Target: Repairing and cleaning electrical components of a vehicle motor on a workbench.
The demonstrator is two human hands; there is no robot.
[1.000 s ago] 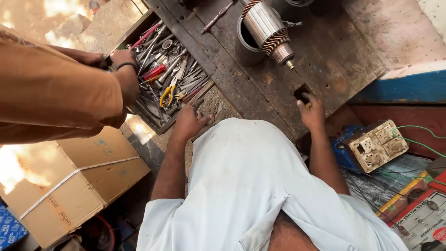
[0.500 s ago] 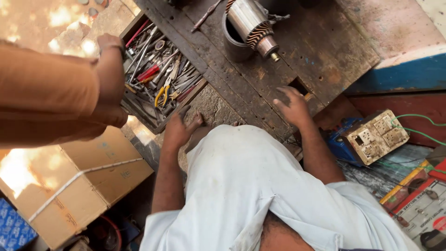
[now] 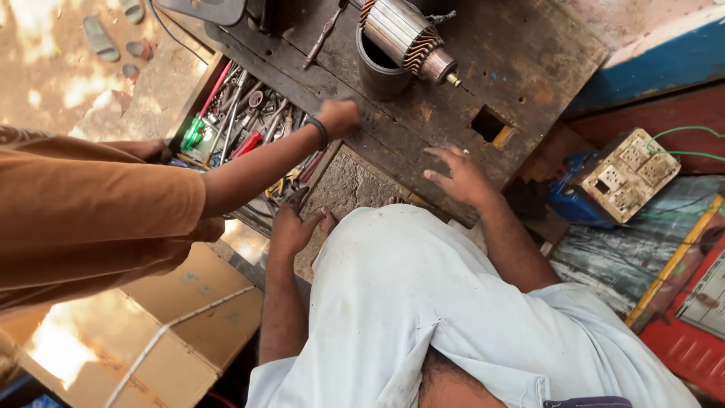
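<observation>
My left hand [image 3: 296, 225] rests flat at the near corner of an open drawer [image 3: 198, 97] full of tools, holding nothing. Over the near edge of the dark wooden bench [image 3: 529, 60] hovers my right hand [image 3: 458, 174], fingers spread and empty, just short of a square hole [image 3: 489, 125] in the top. A co-worker's arm in an orange sleeve [image 3: 98, 204] crosses the drawer, with its fist [image 3: 337, 118] at the bench edge. A motor armature [image 3: 408, 34] lies tilted in a dark cylinder [image 3: 375, 72].
A long tool [image 3: 323, 34] lies on the bench. A beige socket box [image 3: 625, 175] with a green wire and a blue item [image 3: 570, 193] sit at right. A cardboard box [image 3: 143, 332] stands at lower left. Sandals [image 3: 100, 38] lie on the ground.
The co-worker's hand came out of the drawer and reached right to the bench edge. My right hand lifted off the square hole and drew back with its fingers spread. My left hand stayed.
</observation>
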